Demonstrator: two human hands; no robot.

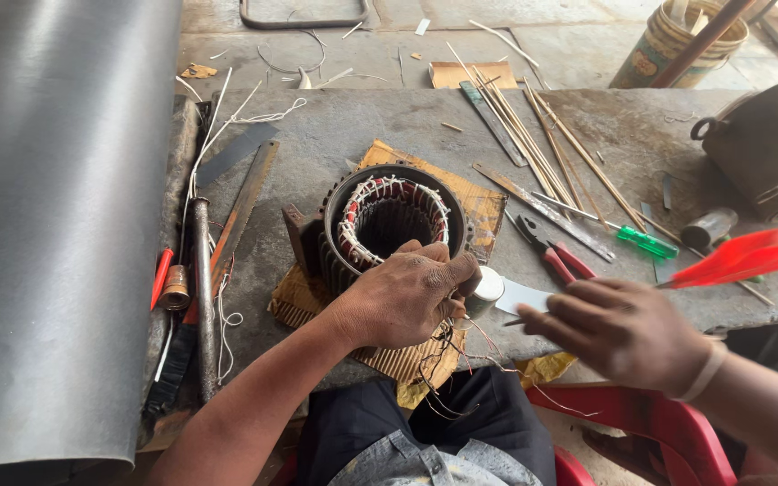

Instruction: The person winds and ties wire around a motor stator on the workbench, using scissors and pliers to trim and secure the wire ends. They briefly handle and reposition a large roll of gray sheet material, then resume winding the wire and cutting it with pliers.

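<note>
A dark ribbed motor stator (387,219) with white-laced red windings stands on a piece of corrugated cardboard (478,202) on the bench. My left hand (404,295) rests against its near rim, fingers curled shut around the bundle of thin loose wires (447,353) that trails off the bench edge. My right hand (619,330), blurred, hovers to the right with a thin dark tool (513,321) pinched in its fingers, over a pale paper slip (523,295). A small white roll (485,288) sits between the hands.
Red-handled pliers (556,255), a green-handled screwdriver (643,240), thin wooden sticks (533,139) and flat metal strips lie at right. A hacksaw blade (243,209), rod and brush lie at left beside a large grey sheet roll (56,207). A red blurred object (745,256) and dark housing (767,144) sit far right.
</note>
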